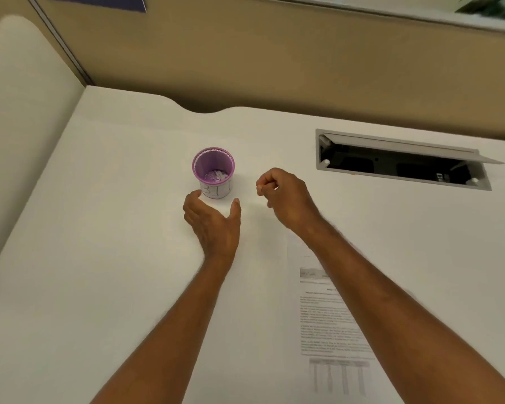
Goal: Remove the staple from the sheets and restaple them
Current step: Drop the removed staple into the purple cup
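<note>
A small purple mesh cup [216, 191] with a white handwritten label stands on the white desk [114, 228]; pale scraps lie in its bottom. My left hand [213, 225] is open and cupped just in front of the cup, fingers and thumb either side of its base, holding nothing. My right hand [286, 196] hovers to the right of the cup with its fingertips pinched together; anything between them is too small to see. The printed sheets [327, 322] lie flat at the lower right, partly under my right forearm. No stapler or staple remover is in view.
An open grey cable hatch [403, 161] is cut into the desk at the back right. A tan partition wall [274, 68] runs behind the desk, and a cream panel [27, 97] rises on the left.
</note>
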`<state>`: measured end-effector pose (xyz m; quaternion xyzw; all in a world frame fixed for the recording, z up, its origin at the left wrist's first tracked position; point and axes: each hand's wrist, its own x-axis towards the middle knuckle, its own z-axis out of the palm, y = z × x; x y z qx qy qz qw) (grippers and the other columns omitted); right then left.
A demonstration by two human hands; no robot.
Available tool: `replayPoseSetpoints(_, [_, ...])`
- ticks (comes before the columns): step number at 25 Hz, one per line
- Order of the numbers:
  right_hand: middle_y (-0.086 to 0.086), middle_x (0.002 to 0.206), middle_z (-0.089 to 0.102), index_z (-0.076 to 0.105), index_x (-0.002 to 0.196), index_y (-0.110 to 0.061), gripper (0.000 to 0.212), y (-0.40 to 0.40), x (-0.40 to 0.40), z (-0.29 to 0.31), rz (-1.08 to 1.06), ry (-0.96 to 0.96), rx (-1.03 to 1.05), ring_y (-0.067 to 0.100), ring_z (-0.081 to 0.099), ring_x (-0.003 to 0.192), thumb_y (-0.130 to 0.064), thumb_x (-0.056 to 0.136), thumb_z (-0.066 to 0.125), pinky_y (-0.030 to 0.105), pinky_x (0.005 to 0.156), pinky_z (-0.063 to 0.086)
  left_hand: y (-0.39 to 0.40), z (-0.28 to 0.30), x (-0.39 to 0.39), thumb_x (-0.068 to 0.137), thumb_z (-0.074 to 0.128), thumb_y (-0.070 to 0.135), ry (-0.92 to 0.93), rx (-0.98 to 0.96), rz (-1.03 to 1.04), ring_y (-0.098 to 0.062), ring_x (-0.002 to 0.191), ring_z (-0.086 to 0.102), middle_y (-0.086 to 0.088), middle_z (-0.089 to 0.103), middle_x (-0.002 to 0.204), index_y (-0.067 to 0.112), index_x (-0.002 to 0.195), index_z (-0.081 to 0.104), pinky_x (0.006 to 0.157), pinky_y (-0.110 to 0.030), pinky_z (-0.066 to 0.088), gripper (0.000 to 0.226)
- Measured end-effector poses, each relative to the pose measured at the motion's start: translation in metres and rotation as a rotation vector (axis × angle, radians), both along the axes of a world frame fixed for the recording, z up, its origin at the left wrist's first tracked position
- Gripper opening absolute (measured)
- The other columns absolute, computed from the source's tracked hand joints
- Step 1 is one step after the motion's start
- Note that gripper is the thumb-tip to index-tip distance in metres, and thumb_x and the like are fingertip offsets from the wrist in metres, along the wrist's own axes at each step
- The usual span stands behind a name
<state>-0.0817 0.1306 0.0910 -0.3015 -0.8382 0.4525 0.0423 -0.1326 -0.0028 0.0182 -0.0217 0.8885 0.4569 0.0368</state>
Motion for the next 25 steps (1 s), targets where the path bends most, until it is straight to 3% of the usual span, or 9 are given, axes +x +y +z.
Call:
replayPoseSetpoints(4, [0.002,0.107,0.071,0.068,0.108,-0.016,0.011,-0.013,-0.065,0.018,0.145,0.008,0.243,0.016,0.066,0.092,-0.02,0.102,0.06,0.027,0.084,0.057,0.004,0.0,-0.041,0.075,0.089,0.038,0.046,0.084,-0.01,-0.029,0.139,0.039,-0.013,0.039,0.154,0.01,0.151,0.031,0.099,-0.032,0.047,0.1])
replayPoseSetpoints(10, [0.006,0.136,0.065,0.063,0.134,-0.016,0.034,-0.024,-0.105,0.01,0.398,-0.169,0.425,0.024,0.064,0.117,-0.029,0.103,0.058,0.031,0.102,0.054,0.011,-0.002,-0.06,0.075,0.089,0.036,0.034,0.199,-0.06,-0.029,0.14,0.044,-0.013,0.043,0.154,0.01,0.153,0.031,0.107,-0.04,0.051,0.101])
replayPoseSetpoints(14, [0.004,0.133,0.067,0.063,0.131,-0.02,0.029,-0.025,-0.109,-0.003,0.426,-0.153,0.488,0.022,0.065,0.115,-0.026,0.103,0.057,0.026,0.094,0.052,0.01,-0.005,-0.064,0.076,0.087,0.034,0.008,0.318,-0.07,-0.033,0.135,0.051,-0.015,0.049,0.149,0.007,0.15,0.036,0.108,-0.051,0.052,0.095])
replayPoseSetpoints(17, [0.004,0.13,0.068,0.065,0.128,-0.019,0.027,-0.024,-0.111,-0.008,0.397,-0.126,0.468,0.021,0.065,0.112,-0.025,0.102,0.059,0.027,0.092,0.053,0.01,-0.005,-0.065,0.073,0.084,0.041,-0.004,0.335,-0.068,-0.032,0.134,0.052,-0.015,0.049,0.148,0.005,0.15,0.036,0.108,-0.05,0.052,0.097])
replayPoseSetpoints(22, [0.006,0.124,0.071,0.068,0.123,-0.017,0.024,-0.022,-0.106,-0.011,0.354,-0.056,0.452,0.021,0.066,0.107,-0.021,0.1,0.062,0.024,0.085,0.051,0.01,-0.008,-0.065,0.075,0.091,0.031,0.015,0.285,-0.06,-0.031,0.133,0.051,-0.015,0.049,0.148,0.006,0.149,0.037,0.107,-0.05,0.053,0.096])
replayPoseSetpoints(25, [0.007,0.121,0.072,0.069,0.122,-0.015,0.022,-0.021,-0.092,-0.006,0.262,0.032,0.383,0.021,0.068,0.105,-0.021,0.101,0.061,0.021,0.086,0.049,0.01,-0.007,-0.064,0.074,0.091,0.032,0.048,0.235,-0.059,-0.028,0.136,0.049,-0.014,0.047,0.15,0.008,0.151,0.035,0.108,-0.042,0.052,0.099])
